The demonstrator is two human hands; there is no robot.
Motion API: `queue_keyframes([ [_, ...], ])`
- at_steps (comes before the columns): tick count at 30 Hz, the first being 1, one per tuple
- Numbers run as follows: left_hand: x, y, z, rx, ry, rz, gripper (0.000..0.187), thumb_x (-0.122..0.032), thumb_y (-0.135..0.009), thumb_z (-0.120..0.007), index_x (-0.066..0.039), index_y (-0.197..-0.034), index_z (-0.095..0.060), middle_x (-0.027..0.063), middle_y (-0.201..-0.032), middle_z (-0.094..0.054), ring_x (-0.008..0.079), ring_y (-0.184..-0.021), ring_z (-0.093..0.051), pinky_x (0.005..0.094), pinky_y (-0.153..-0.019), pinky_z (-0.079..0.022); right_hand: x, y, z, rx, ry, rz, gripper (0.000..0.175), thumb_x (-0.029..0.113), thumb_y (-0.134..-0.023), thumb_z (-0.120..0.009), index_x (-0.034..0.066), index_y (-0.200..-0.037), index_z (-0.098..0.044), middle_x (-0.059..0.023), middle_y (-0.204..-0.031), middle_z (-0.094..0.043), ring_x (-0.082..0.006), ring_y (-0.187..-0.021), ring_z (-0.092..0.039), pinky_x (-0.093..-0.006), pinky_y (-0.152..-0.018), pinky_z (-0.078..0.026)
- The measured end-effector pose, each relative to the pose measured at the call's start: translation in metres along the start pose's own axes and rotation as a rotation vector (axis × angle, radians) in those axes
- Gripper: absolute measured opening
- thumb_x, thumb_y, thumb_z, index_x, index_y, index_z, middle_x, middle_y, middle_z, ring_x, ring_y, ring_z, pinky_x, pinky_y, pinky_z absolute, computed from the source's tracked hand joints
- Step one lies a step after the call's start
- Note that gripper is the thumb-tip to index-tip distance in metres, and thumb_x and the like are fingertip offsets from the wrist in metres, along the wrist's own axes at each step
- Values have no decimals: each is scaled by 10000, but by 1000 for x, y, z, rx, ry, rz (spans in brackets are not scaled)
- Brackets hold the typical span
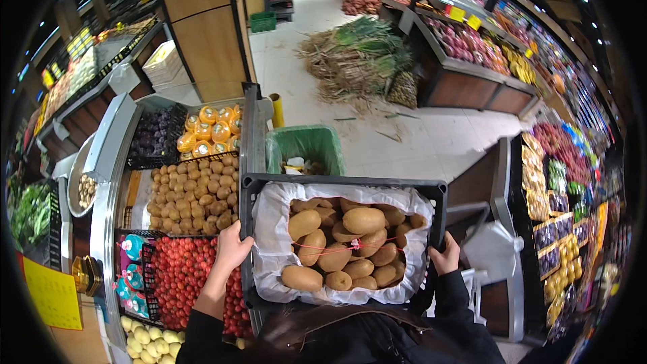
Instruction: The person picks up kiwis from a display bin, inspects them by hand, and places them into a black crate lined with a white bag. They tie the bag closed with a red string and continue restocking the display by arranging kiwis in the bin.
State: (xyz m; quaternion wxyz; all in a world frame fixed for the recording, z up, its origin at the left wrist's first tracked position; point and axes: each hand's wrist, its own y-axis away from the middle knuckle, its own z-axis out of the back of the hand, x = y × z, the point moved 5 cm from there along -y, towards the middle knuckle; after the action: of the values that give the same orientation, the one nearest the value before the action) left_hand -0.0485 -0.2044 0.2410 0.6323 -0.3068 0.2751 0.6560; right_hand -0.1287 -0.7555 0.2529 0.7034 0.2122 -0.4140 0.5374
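A black plastic crate [345, 180] is held level in front of my body. My left hand [233, 247] grips its left side and my right hand [446, 254] grips its right side, thumbs on the rim and the fingers mostly hidden. White paper [275, 227] lines the crate around a pile of brown kiwifruit [364, 220]. Thin red string [323, 250] crosses over the fruit and meets in a small knot. Left of the crate, a display holds loose kiwifruit [194, 194], with red cherry tomatoes [184, 273] below them.
Behind the crate stands a green lined bin [336, 149] holding scraps. Leeks [361, 55] lie piled on the tiled floor [429, 136]. Dark plums [156, 131] and wrapped oranges [210, 126] fill the display's far end. Packaged fruit [553, 242] stands at right, beyond a grey-edged stand [505, 177].
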Motion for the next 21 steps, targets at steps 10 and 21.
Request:
queue_keyframes([
  [10,-6,-174,-59,-84,-67,76,303,-152,-755,-666,38,-784,-432,263,-679,-537,472,-661,-561,515,-594,-428,-42,-232,-69,108,41,36,196,9,-735,-666,-21,-902,-567,-56,-712,-586,-93,-689,-541,-291,-638,-478],
  [21,-14,-203,-163,-355,148,657,221,-115,-753,-655,1,-937,-614,231,-758,-637,451,-744,-637,477,-679,-505,4,-561,-195,607,362,358,323,110,-686,-747,2,-780,-457,-216,-653,-494,-401,-601,-528,-441,-562,-420],
])
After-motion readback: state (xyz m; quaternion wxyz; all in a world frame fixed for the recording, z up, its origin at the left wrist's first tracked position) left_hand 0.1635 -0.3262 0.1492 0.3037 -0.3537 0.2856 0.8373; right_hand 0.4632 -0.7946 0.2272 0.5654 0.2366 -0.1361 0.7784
